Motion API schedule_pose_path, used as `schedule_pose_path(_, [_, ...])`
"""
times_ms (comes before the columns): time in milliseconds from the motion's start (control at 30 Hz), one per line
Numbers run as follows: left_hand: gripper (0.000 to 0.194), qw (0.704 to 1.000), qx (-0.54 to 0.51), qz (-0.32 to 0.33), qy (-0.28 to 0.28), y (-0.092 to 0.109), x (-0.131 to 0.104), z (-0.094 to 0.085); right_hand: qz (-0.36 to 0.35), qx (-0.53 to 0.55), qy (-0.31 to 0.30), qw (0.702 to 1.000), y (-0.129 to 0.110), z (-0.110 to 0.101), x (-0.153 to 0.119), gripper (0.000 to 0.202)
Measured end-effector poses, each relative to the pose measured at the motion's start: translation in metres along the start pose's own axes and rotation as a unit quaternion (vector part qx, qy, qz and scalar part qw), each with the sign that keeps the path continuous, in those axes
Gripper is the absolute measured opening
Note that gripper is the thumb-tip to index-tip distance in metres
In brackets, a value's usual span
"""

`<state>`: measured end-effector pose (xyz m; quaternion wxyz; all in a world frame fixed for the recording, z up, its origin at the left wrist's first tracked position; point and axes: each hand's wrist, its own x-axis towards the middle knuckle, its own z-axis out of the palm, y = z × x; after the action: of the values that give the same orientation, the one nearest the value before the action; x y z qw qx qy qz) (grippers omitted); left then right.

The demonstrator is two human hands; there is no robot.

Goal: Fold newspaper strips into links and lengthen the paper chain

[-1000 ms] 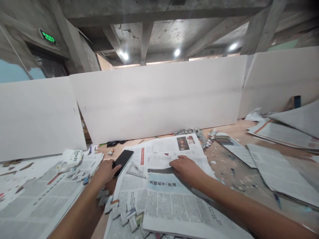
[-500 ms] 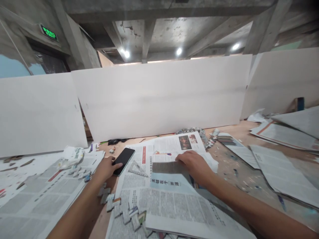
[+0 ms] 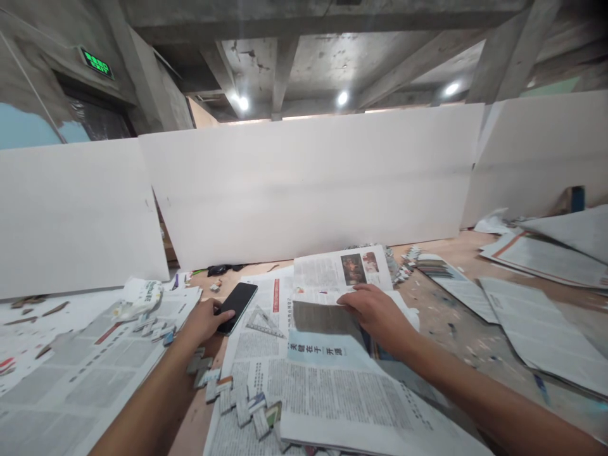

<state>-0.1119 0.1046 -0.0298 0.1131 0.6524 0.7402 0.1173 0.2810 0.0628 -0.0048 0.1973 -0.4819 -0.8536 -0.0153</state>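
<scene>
My left hand [image 3: 209, 322] grips the lower left side of a black phone [image 3: 238, 303], its thumb on the screen. The phone rests beside a newspaper sheet with a clear triangular ruler [image 3: 264, 322] on it. My right hand [image 3: 373, 309] pinches the upper edge of a folded newspaper [image 3: 342, 386], which is partly lifted and bent. A folded-paper chain [image 3: 242, 402] curves out from under the newspaper's lower left. Behind my right hand stands a raised newspaper flap [image 3: 342, 269] with pictures.
White boards [image 3: 308, 183] stand along the back of the table. More newspapers [image 3: 541, 329] lie at the right, near scattered scraps. At the left are a crumpled white bag [image 3: 142, 297], newspaper sheets [image 3: 109, 361] and brown pieces.
The newspaper flap behind my right hand has risen and covers more of the coloured object and the grey coil behind it. My left hand remains on the phone.
</scene>
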Motion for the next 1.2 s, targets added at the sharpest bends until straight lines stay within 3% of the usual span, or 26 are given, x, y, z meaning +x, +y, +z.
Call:
schedule_pose_path(167, [0.047, 0.997, 0.048, -0.010, 0.062, 0.019, -0.013, -0.005, 0.011, 0.003, -0.011, 1.000, 0.000, 0.004, 0.001, 0.029])
schedule_pose_path(233, [0.043, 0.993, 0.063, 0.005, 0.095, 0.036, -0.024, -0.012, 0.010, 0.011, -0.009, 1.000, 0.002, 0.005, 0.000, 0.027])
schedule_pose_path(300, [0.030, 0.993, 0.057, 0.053, 0.094, 0.061, -0.040, -0.020, 0.007, 0.015, -0.001, 1.000, 0.005, 0.006, 0.000, 0.025])
schedule_pose_path(367, [0.022, 0.990, 0.035, 0.125, 0.051, 0.089, -0.063, -0.026, 0.005, 0.019, 0.011, 1.000, 0.008, 0.006, 0.000, 0.024])
schedule_pose_path(400, [0.023, 0.980, -0.005, 0.197, -0.010, 0.103, -0.076, -0.026, 0.005, 0.020, 0.016, 1.000, 0.009, 0.005, 0.000, 0.024])
schedule_pose_path(500, [0.027, 0.918, -0.085, 0.355, -0.152, 0.135, -0.114, -0.013, 0.009, 0.018, 0.029, 0.999, 0.010, 0.003, 0.001, 0.022])
schedule_pose_path(633, [0.070, 0.830, -0.081, 0.496, -0.242, 0.147, -0.137, 0.029, 0.012, 0.018, 0.048, 0.999, 0.013, 0.004, 0.001, 0.023])
schedule_pose_path(700, [0.074, 0.828, -0.073, 0.505, -0.232, 0.144, -0.135, 0.046, 0.012, 0.024, 0.060, 0.998, 0.016, 0.006, 0.001, 0.023])
schedule_pose_path(767, [0.073, 0.826, -0.079, 0.507, -0.234, 0.141, -0.132, 0.051, 0.014, 0.028, 0.070, 0.997, 0.020, 0.009, 0.001, 0.025])
schedule_pose_path(1000, [0.047, 0.816, -0.115, 0.495, -0.275, 0.149, -0.138, 0.014, 0.019, 0.016, 0.076, 0.997, 0.023, 0.009, 0.002, 0.028])
schedule_pose_path(1100, [0.039, 0.834, -0.133, 0.457, -0.281, 0.151, -0.146, 0.004, 0.025, 0.010, 0.070, 0.997, 0.023, 0.007, 0.002, 0.027])
schedule_pose_path(1200, [0.030, 0.859, -0.180, 0.397, -0.267, 0.148, -0.142, 0.006, 0.032, 0.008, 0.062, 0.998, 0.025, 0.008, 0.003, 0.027])
